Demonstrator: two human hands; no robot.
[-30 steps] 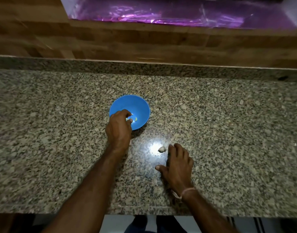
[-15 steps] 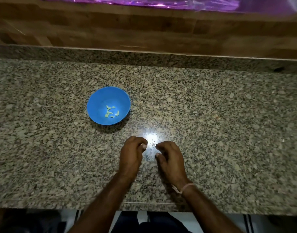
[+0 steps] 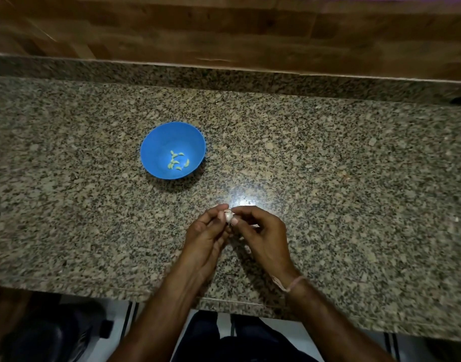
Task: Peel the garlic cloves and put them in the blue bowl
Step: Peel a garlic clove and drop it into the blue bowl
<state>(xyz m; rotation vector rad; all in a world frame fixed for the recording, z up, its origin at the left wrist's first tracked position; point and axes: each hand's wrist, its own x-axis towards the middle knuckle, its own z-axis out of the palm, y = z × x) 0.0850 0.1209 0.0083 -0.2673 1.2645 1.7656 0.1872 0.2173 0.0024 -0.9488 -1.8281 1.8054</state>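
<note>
The left hand (image 3: pixel 206 237) has left the bowl (image 3: pixel 159 152) and, with the right hand (image 3: pixel 262 232), now pinches the clove (image 3: pixel 227 215) lifted off the counter (image 3: pixel 328 165), so another peel likely begins.

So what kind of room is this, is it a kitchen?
Probably a kitchen. A speckled granite countertop runs along a wood-panelled wall, a blue bowl holds peeled garlic cloves, and the left hand and right hand pinch another garlic clove together.
</note>
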